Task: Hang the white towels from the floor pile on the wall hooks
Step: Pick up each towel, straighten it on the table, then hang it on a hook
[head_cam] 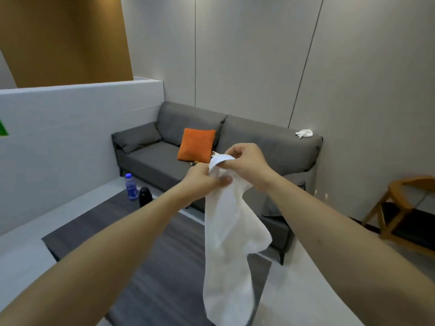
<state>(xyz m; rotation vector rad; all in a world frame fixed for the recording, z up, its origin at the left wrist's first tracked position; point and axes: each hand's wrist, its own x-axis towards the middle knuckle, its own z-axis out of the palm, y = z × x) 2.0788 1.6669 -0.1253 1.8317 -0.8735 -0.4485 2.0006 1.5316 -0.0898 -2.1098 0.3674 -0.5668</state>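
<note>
Two hands (pixel 204 180) (pixel 247 161) (fingers pinching) — one towel (pixel 230 231).

A lounge or waiting corner of an office-like building is shown. A grey sofa (pixel 211 147) is set against pale panelled walls (pixel 259 55). An orange cushion (pixel 196 144) is propped on the sofa's seat, a wooden chair (pixel 404 208) is placed to its right, and a low white partition (pixel 70 137) is seen to its left. A dark rug (pixel 146 231) is laid before the sofa.
</note>
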